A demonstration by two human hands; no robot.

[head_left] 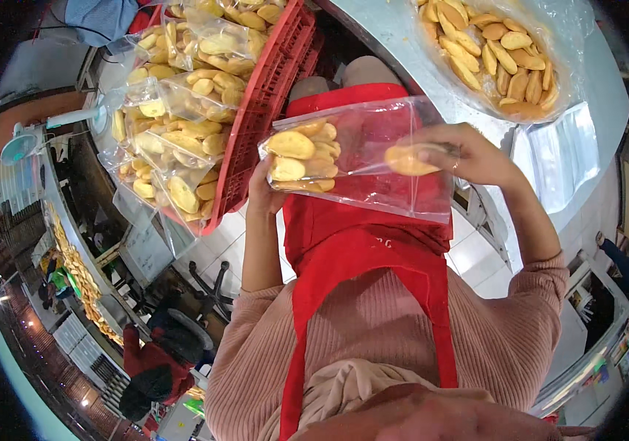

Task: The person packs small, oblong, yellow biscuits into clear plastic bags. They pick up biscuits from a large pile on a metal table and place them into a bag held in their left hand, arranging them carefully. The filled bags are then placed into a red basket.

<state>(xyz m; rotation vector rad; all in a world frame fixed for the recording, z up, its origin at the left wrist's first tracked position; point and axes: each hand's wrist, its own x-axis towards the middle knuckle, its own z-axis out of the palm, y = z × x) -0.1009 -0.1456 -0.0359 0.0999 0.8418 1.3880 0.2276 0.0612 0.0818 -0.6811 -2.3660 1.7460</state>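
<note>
My left hand [259,188] grips the closed end of a clear plastic bag [373,202] held in front of the red apron. Several oval, yellow-brown bread pieces [301,158] lie stacked at that end of the bag. My right hand [472,153] pinches one more oval bread piece [408,160] at the bag's mouth. That piece is slightly blurred, and the clear film overlaps it, so how far inside it sits is hard to tell. A large open plastic bag [549,103] of loose bread pieces [502,59] rests on the table at the upper right.
At the upper left stands a red plastic crate [244,140] heaped with filled clear bags [182,143]. Flat clear plastic bags [560,158] lie on the light table [594,81] to my right. A wheeled chair base [213,287] and a person in red [156,367] are at the lower left.
</note>
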